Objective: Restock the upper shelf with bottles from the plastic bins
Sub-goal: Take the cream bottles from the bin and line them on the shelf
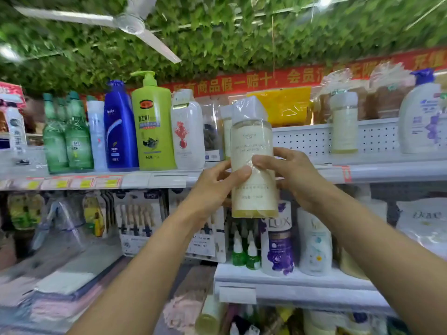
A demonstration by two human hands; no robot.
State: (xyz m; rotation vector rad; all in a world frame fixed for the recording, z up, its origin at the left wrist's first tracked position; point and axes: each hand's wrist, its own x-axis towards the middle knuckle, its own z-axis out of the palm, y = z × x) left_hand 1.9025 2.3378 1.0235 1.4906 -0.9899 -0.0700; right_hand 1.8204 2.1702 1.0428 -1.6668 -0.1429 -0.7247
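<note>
Both hands, left [217, 187] and right [290, 175], clamp their fingers on a cream bottle [252, 141], upright before the upper shelf [387, 171].

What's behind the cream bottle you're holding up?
Behind the cream bottle, held by both the left hand and right hand, a matching bottle stands on the upper shelf. The shelf spot directly behind it is covered.

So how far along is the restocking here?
Partly done: the upper shelf already carries a matching cream bottle and other bottles. In hand: the left hand and right hand grip a plastic-wrapped cream bottle raised before the shelf, not yet set down. Open shelf space remains; the bins are out of view.
</note>
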